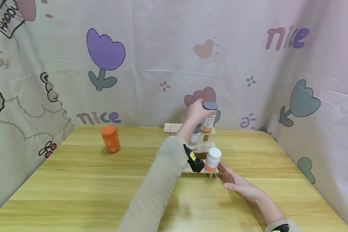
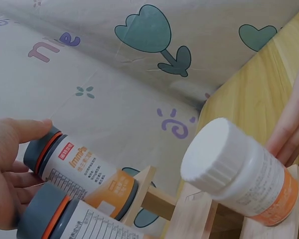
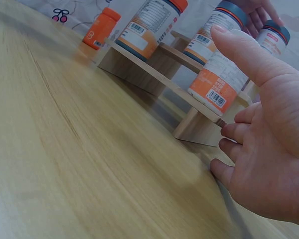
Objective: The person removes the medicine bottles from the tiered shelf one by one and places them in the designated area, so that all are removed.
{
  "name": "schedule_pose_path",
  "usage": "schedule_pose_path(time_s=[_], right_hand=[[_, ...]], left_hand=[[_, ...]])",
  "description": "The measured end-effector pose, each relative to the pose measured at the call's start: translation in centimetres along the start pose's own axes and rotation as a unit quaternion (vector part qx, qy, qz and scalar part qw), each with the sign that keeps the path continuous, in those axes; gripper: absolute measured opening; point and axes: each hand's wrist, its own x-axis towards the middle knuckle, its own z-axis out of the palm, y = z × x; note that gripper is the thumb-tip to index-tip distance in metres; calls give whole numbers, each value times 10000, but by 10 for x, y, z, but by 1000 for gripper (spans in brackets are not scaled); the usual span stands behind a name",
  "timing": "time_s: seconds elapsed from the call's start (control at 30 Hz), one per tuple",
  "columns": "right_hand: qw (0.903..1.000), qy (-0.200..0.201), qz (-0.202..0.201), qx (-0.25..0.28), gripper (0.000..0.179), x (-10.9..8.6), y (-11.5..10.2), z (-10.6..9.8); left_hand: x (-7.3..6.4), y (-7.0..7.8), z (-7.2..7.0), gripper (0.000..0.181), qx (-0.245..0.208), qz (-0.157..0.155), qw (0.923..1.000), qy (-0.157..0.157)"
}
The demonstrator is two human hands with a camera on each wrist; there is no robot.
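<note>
My left hand [image 1: 198, 112] pinches the grey cap of a white-and-orange supplement bottle [image 1: 208, 121] at the right end of the wooden stand's [image 1: 174, 128] top tier. In the left wrist view, the thumb lies on this cap. A similar grey-capped bottle [image 1: 194, 138] is on the middle tier, partly behind the left arm. On the lowest tier's right end stands a white-capped bottle [image 1: 213, 159]. My right hand [image 1: 240, 184] is beside it, fingers extended near the tier's edge; whether they touch it I cannot tell.
An orange bottle [image 1: 111, 139] stands on the wooden table [image 1: 84, 187] to the left. In the right wrist view another bottle [image 3: 148, 30] with an orange cap occupies the lowest tier's left part; the left arm hides it from the head view. A printed cloth [image 1: 150, 42] hangs behind.
</note>
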Motion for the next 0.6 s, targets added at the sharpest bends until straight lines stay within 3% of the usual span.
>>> schedule_pose_path(time_s=[0.6], right_hand=[[10000,31,-29,52,80,1,-1,1]], left_hand=[[1,1,3,62,418,-14,9990,175]])
